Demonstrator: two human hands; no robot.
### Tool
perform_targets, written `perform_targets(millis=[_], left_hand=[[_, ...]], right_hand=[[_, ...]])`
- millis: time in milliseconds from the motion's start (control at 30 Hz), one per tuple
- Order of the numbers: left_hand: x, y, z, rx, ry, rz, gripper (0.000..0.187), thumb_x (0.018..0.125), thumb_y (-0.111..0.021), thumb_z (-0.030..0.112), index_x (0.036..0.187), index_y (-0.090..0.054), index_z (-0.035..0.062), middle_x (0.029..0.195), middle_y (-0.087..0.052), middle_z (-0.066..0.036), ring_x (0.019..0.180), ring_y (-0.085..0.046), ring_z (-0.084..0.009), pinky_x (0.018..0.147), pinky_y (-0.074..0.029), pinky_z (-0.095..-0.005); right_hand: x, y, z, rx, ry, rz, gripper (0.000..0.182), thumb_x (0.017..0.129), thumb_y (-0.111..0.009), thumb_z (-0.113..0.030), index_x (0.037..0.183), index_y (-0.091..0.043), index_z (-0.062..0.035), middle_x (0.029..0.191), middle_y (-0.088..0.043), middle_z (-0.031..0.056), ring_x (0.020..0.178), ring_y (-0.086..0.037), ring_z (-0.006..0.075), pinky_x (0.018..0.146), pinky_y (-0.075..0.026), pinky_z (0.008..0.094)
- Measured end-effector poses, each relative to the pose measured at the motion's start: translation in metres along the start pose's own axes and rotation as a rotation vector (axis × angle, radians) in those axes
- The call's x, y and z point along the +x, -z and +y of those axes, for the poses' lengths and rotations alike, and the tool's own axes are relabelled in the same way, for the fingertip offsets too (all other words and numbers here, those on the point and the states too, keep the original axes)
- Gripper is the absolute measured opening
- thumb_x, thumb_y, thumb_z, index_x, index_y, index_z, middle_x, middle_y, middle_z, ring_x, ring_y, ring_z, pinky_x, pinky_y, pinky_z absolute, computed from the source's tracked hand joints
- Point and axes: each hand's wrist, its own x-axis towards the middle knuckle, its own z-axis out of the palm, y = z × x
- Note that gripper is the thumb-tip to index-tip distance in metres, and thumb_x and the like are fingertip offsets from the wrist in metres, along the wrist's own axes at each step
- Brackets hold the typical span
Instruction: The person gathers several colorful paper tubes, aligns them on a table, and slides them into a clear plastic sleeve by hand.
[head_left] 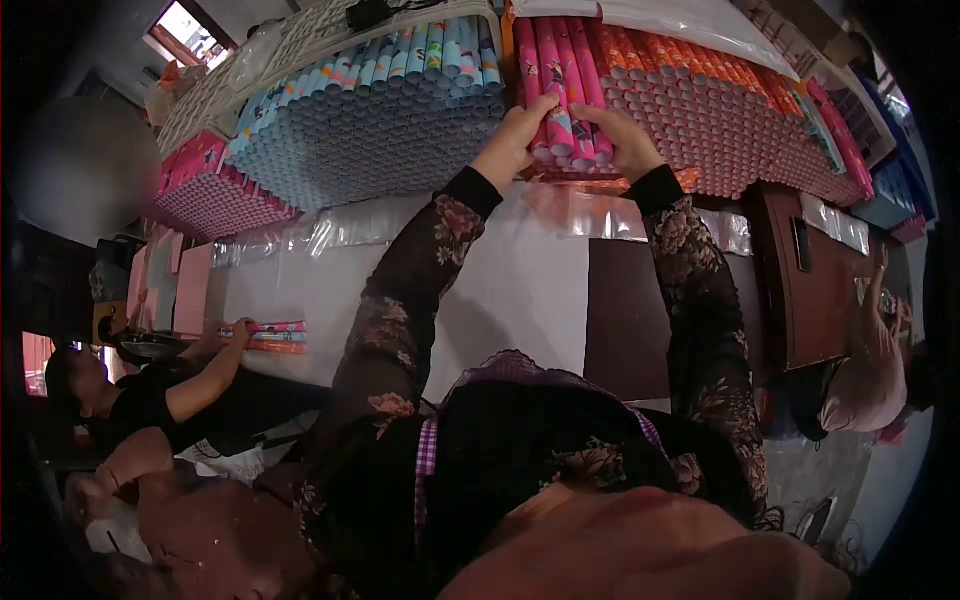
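Several pink patterned paper rolls (pixel 558 100) lie side by side, pointing toward me, between the blue and orange stacks. My left hand (pixel 517 138) grips their left side, its thumb over the top. On their right side, my right hand (pixel 622 137) is closed against the same rolls, thumb on top. The undersides of the rolls and most of my fingertips are hidden. Close to my left hand stands a tall stack of light blue rolls (pixel 370 150). Orange rolls (pixel 700 130) are piled beside my right hand.
A white tabletop (pixel 500 290) lies below my arms, with clear plastic bags (pixel 365 222) along its back edge. Pink rolls (pixel 215 185) are stacked at far left. One person (pixel 190 395) at left holds several rolls; another person (pixel 865 375) is at right. A phone (pixel 802 245) rests on the brown surface.
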Motion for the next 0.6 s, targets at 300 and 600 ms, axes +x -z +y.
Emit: perform_targets(millis=[300,600], left_hand=[[0.051,0.04,0.03,1.109,-0.971,-0.4,0.043,0.092,-0.068,0.028,0.125,-0.058,0.0033,0.105,-0.067,-0.006,0.092,-0.065,-0.0112,0.074,-0.055,-0.0252],[0.062,0.019,0.036,0.527,0.003,0.204,0.055,0.086,-0.067,0.051,0.122,-0.059,0.0107,0.104,-0.055,-0.011,0.083,-0.049,-0.0149,0.066,-0.039,-0.0306]], right_hand=[[0.084,0.033,0.022,0.123,0.086,-0.115,0.037,0.088,-0.063,-0.004,0.124,-0.059,0.001,0.118,-0.066,0.0122,0.104,-0.065,0.0194,0.088,-0.054,0.0302],[0.089,0.035,0.037,-0.235,0.611,-0.185,0.041,0.094,-0.064,-0.018,0.129,-0.055,0.0012,0.116,-0.066,0.011,0.1,-0.067,0.0221,0.087,-0.055,0.031]])
